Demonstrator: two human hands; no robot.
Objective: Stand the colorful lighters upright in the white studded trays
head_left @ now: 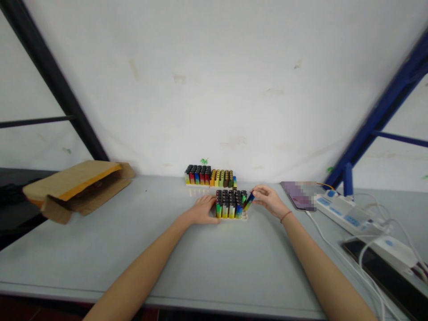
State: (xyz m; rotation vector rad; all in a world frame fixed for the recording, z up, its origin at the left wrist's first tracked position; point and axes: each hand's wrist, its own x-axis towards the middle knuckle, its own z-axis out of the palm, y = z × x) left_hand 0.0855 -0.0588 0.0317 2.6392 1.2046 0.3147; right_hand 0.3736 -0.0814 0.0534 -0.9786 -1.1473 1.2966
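A white tray stands on the table, filled with upright lighters that have black tops and multicoloured bodies. Around its left end curls my left hand, thumb at the front corner and fingers toward the back. My right hand pinches a single lighter, blue shading to yellow, by its upper end. This lighter leans over the tray's right end, its bottom close to the bare front-right slots; whether it touches them I cannot tell.
Behind stand another block of colourful lighters and a yellow-to-brown block. An open cardboard box lies at left. To the right are a phone, a power strip, white cables and a dark flat device.
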